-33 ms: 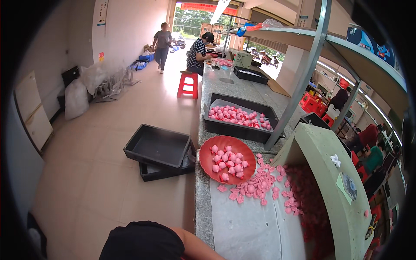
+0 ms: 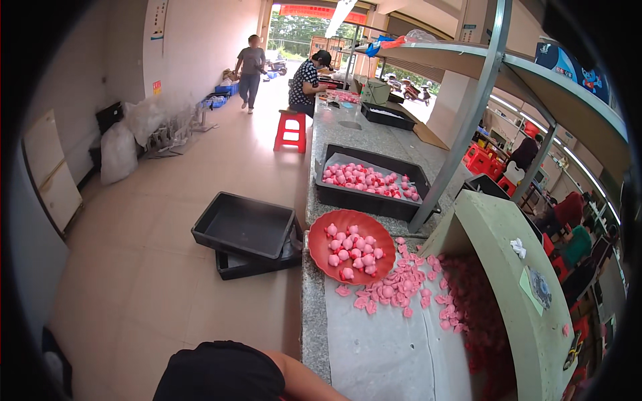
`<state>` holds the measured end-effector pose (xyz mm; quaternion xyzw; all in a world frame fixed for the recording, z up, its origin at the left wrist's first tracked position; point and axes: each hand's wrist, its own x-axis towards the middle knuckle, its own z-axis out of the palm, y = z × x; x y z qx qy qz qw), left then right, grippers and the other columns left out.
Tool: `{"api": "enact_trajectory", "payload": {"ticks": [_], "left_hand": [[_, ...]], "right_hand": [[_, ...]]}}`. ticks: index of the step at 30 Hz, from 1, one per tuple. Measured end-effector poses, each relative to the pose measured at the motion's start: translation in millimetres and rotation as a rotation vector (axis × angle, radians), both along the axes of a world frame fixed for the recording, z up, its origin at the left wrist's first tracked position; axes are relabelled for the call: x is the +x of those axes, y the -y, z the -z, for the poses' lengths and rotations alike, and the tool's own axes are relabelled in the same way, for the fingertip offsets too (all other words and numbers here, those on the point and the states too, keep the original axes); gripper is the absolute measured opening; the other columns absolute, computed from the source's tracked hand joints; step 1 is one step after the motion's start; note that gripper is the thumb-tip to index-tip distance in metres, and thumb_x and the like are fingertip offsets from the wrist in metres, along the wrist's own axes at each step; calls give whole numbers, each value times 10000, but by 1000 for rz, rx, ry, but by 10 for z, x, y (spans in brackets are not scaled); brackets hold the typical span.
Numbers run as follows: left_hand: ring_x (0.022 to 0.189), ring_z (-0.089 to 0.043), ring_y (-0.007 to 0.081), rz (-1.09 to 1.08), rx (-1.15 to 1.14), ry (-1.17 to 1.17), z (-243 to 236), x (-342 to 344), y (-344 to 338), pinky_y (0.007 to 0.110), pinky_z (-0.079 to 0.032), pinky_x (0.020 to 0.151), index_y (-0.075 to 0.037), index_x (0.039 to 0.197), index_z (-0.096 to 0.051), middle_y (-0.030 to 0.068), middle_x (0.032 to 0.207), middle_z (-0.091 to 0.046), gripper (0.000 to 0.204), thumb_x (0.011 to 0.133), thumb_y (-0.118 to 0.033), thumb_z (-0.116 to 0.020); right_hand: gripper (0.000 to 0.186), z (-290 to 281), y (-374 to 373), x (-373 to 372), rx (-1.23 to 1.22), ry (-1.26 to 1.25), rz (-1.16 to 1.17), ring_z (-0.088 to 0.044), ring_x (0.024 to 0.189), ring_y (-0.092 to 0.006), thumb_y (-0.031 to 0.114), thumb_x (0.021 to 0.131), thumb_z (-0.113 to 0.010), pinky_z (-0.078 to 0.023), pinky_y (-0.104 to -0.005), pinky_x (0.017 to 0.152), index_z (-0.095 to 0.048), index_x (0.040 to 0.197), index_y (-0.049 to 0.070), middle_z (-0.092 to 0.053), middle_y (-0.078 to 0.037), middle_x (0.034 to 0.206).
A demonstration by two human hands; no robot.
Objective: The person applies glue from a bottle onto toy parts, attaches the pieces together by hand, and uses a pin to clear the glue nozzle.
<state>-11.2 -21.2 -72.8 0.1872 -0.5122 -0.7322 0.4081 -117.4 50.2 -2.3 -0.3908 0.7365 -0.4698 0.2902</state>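
Note:
Neither of my hands shows. Only a black sleeve [image 2: 217, 371] and part of my bare left arm [image 2: 304, 381] come in at the lower edge, the arm leaning over the front of the worktop. Ahead of it, white sheeting [image 2: 374, 347] covers the worktop and bears a heap of loose pink moulded pieces [image 2: 398, 284]. Just beyond the heap stands a red scalloped bowl [image 2: 321, 250] holding several round pink figures with red parts [image 2: 367, 259]. More red pieces [image 2: 485, 354] lie in shadow under the pale green housing.
A black tray [image 2: 374, 208] of pink figures stands behind the bowl. Pale green housing [image 2: 495, 227] curves over the right side, beside a metal shelf post [image 2: 471, 107]. Stacked black trays [image 2: 244, 224] sit left of the worktop. A seated person [image 2: 304, 83] and a walking person [image 2: 251, 67] are farther off.

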Motion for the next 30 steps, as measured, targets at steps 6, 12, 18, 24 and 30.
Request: {"api": "enact_trajectory", "payload": {"ticks": [6,12,18,24,30], "left_hand": [[706,-568,97,-32,49,38,29,30,22,246,-468,600,-29,957,-598,46,802,-627,227,784,-171,-640],[702,-569,100,22,-16,117,6,34,60,242,-466,595,-35,926,-601,44,806,-628,237,765,-198,-666],[702,-563,85,90,-120,166,-72,121,116,240,-461,587,-38,903,-599,33,808,-625,185,780,-167,-650],[680,-551,84,154,104,-65,92,3,103,226,-451,579,-35,907,-605,32,809,-618,170,801,-165,-627],[668,-545,83,274,288,-72,17,33,135,216,-451,580,-39,966,-598,19,810,-607,225,793,-173,-645]], "right_hand": [[285,-6,28,9,-21,-10,-64,-531,473,-199,235,774,-626,-447,-305,388,-547,953,28,-560,-126,668],[305,76,47,-59,-57,-28,-119,-522,463,-196,246,771,-632,-448,-306,385,-548,966,26,-553,-122,660],[325,132,35,-102,-90,-41,-181,-513,453,-194,257,769,-637,-449,-308,382,-550,979,24,-545,-117,651],[346,175,27,-131,-120,-54,-248,-505,443,-191,267,766,-643,-450,-309,379,-551,992,22,-537,-112,643],[366,-64,79,67,-149,-74,-311,-496,433,-188,278,764,-649,-451,-311,377,-552,1005,21,-529,-108,635]]}}
